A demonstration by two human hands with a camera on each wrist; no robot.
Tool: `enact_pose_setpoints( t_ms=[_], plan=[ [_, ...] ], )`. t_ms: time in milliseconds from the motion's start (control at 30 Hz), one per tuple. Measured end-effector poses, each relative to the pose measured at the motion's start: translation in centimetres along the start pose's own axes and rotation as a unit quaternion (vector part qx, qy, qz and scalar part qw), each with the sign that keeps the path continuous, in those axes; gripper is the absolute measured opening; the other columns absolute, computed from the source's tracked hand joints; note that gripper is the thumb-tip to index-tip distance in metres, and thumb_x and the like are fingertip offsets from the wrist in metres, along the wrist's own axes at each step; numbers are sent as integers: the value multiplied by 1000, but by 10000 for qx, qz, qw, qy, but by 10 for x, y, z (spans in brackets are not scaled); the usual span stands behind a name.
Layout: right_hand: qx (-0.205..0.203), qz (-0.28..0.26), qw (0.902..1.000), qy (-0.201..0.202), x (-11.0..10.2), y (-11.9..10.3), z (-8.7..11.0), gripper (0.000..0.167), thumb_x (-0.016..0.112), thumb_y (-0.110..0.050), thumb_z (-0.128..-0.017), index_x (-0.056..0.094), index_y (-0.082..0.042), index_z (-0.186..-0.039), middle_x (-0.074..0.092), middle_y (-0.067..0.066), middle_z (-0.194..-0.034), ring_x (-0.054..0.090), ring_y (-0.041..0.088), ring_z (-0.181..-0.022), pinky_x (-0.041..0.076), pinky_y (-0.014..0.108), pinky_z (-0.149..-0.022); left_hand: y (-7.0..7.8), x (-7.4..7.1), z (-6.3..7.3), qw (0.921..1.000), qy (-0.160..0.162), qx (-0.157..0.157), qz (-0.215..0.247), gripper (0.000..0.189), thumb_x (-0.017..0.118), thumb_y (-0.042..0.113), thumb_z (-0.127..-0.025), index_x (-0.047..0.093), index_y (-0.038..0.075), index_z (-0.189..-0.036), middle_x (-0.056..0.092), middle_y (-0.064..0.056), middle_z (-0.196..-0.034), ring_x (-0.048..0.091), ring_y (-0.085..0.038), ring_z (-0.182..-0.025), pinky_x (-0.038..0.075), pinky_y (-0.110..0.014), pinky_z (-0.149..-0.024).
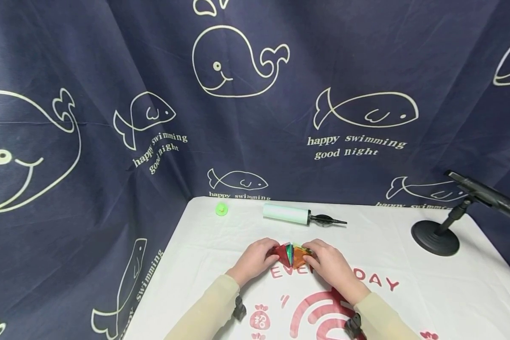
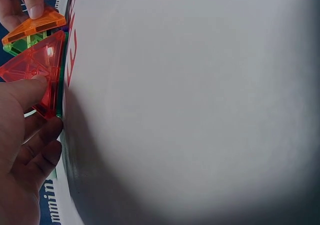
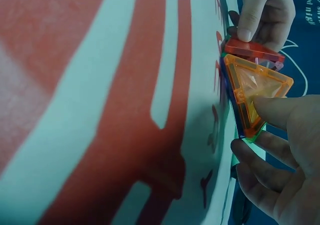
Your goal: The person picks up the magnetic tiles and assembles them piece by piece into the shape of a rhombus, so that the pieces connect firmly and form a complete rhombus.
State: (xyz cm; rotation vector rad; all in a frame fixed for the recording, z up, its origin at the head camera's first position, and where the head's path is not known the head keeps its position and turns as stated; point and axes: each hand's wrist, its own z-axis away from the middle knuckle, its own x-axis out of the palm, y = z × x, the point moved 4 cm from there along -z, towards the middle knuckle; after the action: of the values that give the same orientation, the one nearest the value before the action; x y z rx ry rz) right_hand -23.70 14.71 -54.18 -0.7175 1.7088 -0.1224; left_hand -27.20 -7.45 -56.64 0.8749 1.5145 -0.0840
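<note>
My left hand (image 1: 255,259) grips a red triangular magnetic tile (image 2: 42,57), its thumb on the tile's face. In the left wrist view a green tile (image 2: 61,80) runs along the base of the red one. My right hand (image 1: 332,265) grips an orange triangular magnetic tile (image 3: 242,92), thumb on its face and other fingers behind. Green and dark blue edges show under and behind the orange tile. Both tiled pieces stand close side by side on the white cloth, tips upward, with a teal-green face (image 1: 289,254) between them in the head view.
A pale green hand pump (image 1: 285,213) with a black nozzle lies behind the hands. Further left sits a small green rubber duck (image 1: 221,209). A black stand (image 1: 436,238) holding a flat dark device is at the right. Dark blue curtain (image 1: 255,141) hangs around the table.
</note>
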Motion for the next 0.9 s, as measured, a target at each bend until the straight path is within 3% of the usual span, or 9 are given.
enact_pose_setpoints(
  t_ms=[400, 900],
  plan=[
    [-131, -111, 9998, -58, -9, -17, -6, 25, 83, -14, -91, 75, -9, -114, 67, 3, -107, 67, 18, -92, 56, 43, -84, 0, 3, -1, 9999, 91, 122, -77, 27, 75, 24, -99, 71, 14, -123, 71, 3, -114, 65, -8, -105, 51, -30, -96],
    [-174, 5, 9998, 69, -9, -17, -2, 29, 82, -15, -90, 73, -7, -117, 66, 5, -110, 67, 21, -96, 56, 46, -87, 3, 4, -1, 9995, 55, 111, -275, 32, 75, 27, -98, 68, 12, -126, 71, 1, -117, 65, -12, -108, 51, -32, -98]
  ],
)
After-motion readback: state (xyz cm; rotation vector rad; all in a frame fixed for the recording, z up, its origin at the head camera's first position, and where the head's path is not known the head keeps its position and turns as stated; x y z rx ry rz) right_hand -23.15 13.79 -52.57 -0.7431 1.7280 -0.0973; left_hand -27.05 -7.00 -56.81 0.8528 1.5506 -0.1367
